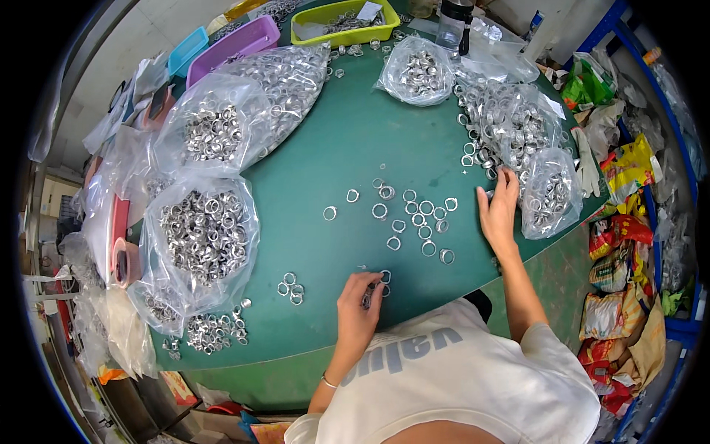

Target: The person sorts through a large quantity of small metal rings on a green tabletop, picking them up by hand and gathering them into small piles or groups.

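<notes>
My left hand (359,305) is at the table's front edge, its fingers curled round a few silver metal rings (367,298). More rings (385,277) touch its fingertips. My right hand (501,211) reaches to the near edge of a loose heap of rings (481,144) on the right, thumb and fingers apart; a ring may lie between them, partly hidden. Between my hands, several single rings (425,208) lie scattered on the green table (310,148). A small cluster of rings (291,288) rests to the left of my left hand.
Clear plastic bags full of rings stand on the left (203,237), far left (214,133), far middle (420,70) and right (551,192). Purple (233,50) and yellow-green (344,21) bins line the back beside a clear jar (452,26). A blue rack (677,140) stands right.
</notes>
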A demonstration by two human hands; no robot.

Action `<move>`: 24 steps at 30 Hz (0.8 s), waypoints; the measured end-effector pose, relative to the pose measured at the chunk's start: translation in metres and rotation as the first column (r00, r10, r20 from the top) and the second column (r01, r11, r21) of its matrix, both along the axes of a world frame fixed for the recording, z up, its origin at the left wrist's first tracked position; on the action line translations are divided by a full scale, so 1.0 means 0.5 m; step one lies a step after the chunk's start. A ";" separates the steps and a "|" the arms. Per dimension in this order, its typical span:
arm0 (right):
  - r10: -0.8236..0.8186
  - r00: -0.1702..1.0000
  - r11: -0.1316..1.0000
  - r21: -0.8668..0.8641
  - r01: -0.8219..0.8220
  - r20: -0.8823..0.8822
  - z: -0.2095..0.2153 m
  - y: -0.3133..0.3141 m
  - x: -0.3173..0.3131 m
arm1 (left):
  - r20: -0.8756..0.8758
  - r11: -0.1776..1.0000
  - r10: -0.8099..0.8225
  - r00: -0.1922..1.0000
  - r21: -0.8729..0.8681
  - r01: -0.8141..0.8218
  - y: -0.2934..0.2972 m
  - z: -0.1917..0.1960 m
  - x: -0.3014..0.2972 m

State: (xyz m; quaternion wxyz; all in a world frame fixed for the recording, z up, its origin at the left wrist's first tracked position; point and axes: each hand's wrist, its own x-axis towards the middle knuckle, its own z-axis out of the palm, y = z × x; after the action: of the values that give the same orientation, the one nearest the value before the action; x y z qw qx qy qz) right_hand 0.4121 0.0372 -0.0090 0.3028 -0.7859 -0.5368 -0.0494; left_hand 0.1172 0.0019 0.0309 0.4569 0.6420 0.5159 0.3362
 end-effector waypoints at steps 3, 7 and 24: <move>0.071 0.997 0.997 0.031 -0.071 0.012 -0.008 0.017 -0.017 | 0.014 0.998 -0.001 1.000 0.060 0.000 0.002 -0.003 0.001; -0.033 0.999 0.996 0.085 0.035 -0.023 0.002 0.017 -0.012 | -0.021 0.996 0.004 1.000 0.087 -0.003 0.015 0.009 0.002; -0.081 0.952 0.989 0.093 0.114 -0.296 -0.028 0.090 0.005 | -0.310 0.781 -0.406 0.860 0.372 0.502 0.432 -0.036 0.421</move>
State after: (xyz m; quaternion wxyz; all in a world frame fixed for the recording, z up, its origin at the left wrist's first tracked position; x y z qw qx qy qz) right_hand 0.4143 0.0821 -0.0228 0.4182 -0.7925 -0.4433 0.0227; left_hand 0.3276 0.2179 0.0127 0.3095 0.8659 0.3010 0.2526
